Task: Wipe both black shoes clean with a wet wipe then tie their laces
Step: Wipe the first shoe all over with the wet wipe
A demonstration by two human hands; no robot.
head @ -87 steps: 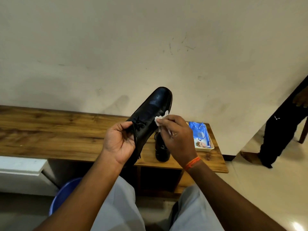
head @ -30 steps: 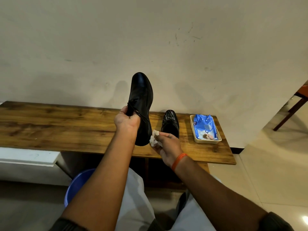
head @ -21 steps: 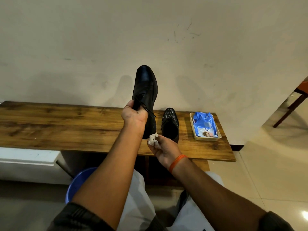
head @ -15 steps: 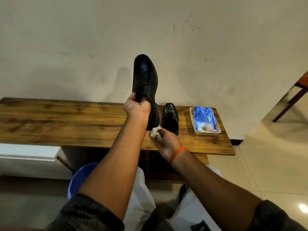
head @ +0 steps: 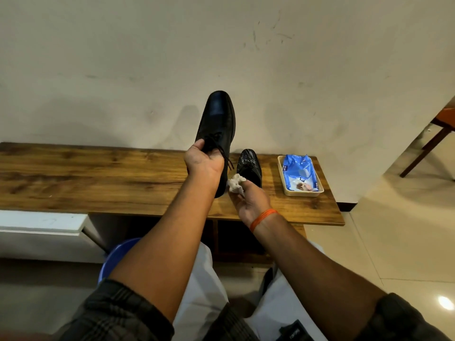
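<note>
My left hand [head: 203, 162] grips a black lace-up shoe [head: 218, 119] around its laced middle and holds it up above the wooden bench [head: 98, 178], toe pointing up and away. Loose laces hang from it. My right hand [head: 250, 199] pinches a crumpled white wet wipe [head: 235, 183] against the heel end of that shoe. The second black shoe [head: 249, 164] stands on the bench just right of the held one, partly hidden behind the wipe and my right hand.
A beige tray [head: 301, 191] holding a blue wet-wipe pack [head: 299, 173] sits at the bench's right end. A blue bucket [head: 118, 254] stands under the bench by my left leg. A wall rises directly behind. Tiled floor and a wooden chair leg [head: 428, 148] lie to the right.
My left hand has turned the shoe from slanted and close to me to held out upright. My right hand with the wipe moved from the shoe's upper down to its heel.
</note>
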